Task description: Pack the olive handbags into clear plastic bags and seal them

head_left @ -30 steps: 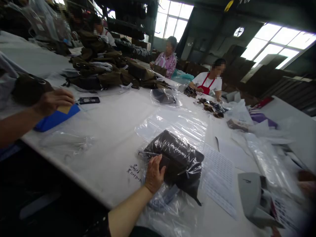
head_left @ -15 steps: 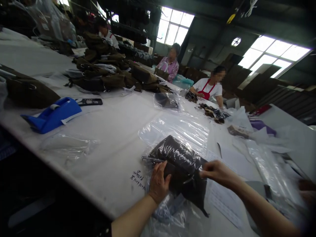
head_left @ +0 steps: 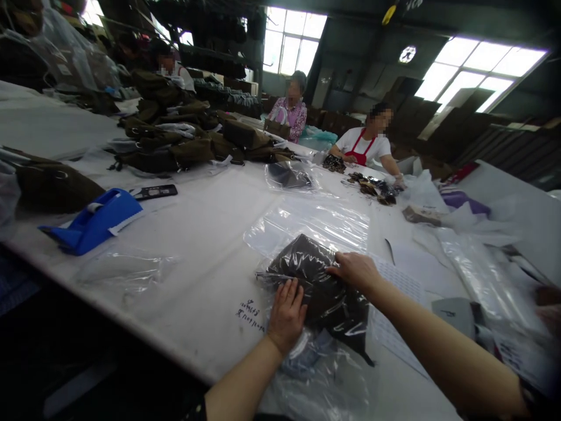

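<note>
Take the dark package (head_left: 313,251) as the dial's centre: it lies on the white table in front of you, and both your hands are on it. Your left hand (head_left: 287,316), at 7 o'clock, is laid out flat, fingers nearly straight and close together, palm down, pressing on the wrapping without gripping it. Your right hand (head_left: 356,272), towards 2 o'clock, is partly curled, thumb and fingertips at the upper right of the package; you can't tell from here whether they pinch the film or only press on it.

The package is sheathed in clear, glossy plastic, creased and streaked with bright reflections. Its outline is angular, drawing out to a narrow dark tip between 4 and 5 o'clock. At 12 o'clock you have flat, shiny clear bags (head_left: 311,222); at 6 o'clock, crumpled clear film (head_left: 326,383). A smooth printed sheet (head_left: 405,310) lies at 4 o'clock, partly behind your right forearm. Towards 10 o'clock sits a hard blue tape dispenser (head_left: 94,219), with soft, heaped brown bags (head_left: 193,149) towards 11 o'clock.
</note>
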`<state>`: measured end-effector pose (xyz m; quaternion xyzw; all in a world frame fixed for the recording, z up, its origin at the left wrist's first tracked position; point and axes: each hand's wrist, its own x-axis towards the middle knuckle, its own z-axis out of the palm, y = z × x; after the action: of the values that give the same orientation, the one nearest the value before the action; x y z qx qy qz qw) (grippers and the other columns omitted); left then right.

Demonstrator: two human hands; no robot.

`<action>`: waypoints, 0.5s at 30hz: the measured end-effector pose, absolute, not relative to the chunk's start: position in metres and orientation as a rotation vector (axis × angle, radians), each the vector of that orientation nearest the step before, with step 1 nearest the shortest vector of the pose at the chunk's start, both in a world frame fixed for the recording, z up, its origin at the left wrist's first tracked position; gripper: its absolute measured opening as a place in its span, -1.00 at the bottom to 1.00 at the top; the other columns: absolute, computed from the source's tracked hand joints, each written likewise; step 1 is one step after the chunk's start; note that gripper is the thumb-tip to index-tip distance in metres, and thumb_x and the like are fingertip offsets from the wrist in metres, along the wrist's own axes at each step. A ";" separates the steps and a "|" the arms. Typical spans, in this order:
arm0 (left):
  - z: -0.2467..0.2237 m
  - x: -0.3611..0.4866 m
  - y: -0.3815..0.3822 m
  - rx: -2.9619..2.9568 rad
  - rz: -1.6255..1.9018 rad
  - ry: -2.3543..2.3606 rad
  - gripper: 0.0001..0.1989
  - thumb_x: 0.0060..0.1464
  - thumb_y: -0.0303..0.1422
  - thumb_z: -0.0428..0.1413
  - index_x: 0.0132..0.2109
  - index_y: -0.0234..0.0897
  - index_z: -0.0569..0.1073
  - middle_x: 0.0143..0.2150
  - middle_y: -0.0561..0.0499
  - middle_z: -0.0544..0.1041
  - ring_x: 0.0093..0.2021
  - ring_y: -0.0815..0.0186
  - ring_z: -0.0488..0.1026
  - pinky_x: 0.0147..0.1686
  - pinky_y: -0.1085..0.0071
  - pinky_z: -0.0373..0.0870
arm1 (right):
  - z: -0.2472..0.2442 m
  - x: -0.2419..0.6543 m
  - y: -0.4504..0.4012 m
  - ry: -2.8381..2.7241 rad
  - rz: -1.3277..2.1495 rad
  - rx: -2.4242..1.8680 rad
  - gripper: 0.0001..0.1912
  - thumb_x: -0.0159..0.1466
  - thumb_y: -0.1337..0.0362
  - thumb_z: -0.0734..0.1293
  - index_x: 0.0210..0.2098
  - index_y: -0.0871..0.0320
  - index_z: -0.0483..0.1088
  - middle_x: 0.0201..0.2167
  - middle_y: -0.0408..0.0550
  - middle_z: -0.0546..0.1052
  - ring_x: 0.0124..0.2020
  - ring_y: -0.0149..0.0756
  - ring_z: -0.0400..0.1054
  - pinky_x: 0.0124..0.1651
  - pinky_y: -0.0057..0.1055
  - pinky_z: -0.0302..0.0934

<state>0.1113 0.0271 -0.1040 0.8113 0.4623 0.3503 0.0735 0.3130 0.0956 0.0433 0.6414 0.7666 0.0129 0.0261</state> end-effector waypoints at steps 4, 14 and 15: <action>-0.102 0.115 0.042 2.434 1.042 1.297 -0.59 0.20 -0.42 -0.09 0.18 -0.36 0.23 0.26 -0.18 0.18 0.29 0.09 0.00 0.18 0.00 0.14 | 0.022 0.381 -0.008 2.791 0.346 1.473 -0.44 0.19 0.55 0.16 0.14 0.02 0.22 0.16 0.02 0.26 0.20 -0.06 0.06 0.16 -0.08 0.08; -0.069 0.043 -0.059 2.465 0.612 0.579 -0.42 0.03 -0.55 -0.08 0.22 -0.16 0.16 0.09 -0.08 0.40 0.11 0.21 0.31 0.13 0.22 0.26 | -0.062 0.379 -0.123 3.179 0.112 1.133 -0.59 0.28 0.46 0.12 0.06 0.03 0.32 -0.02 -0.10 0.46 0.07 -0.23 0.27 0.15 -0.24 0.20; -0.073 0.038 -0.071 2.444 0.513 0.578 -0.41 0.03 -0.48 -0.02 0.24 -0.20 0.14 0.11 -0.13 0.38 0.11 0.14 0.32 0.13 0.19 0.26 | -0.064 0.374 -0.116 3.222 0.049 1.217 -0.62 0.30 0.42 0.12 0.03 -0.02 0.33 -0.08 -0.11 0.49 0.01 -0.25 0.32 0.11 -0.28 0.24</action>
<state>0.0380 -0.0712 -0.0733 0.9139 0.2161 0.1919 0.2850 0.3741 -0.1159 -0.0644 0.3493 0.9247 0.0140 -0.1508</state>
